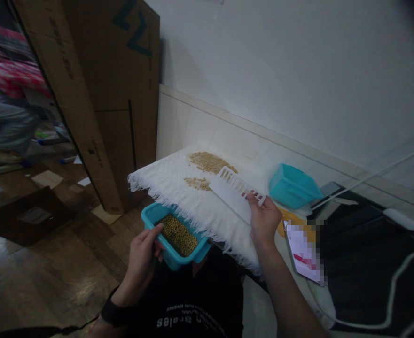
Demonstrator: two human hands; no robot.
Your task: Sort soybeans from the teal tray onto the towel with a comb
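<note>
Left fingers pinch the rim of the blue tub just below them; if that one-sided hold slips, its beans could spill. Right fingers grip the slotted scraper; a hard sweep could scatter the loose beans beyond them off the cloth.

Counter covered by a white cloth, fringed edge overhanging at front. Directly on cloth: two heaps of pale beans, the farther one larger. Right side: blue tub; phone, nearer.
</note>
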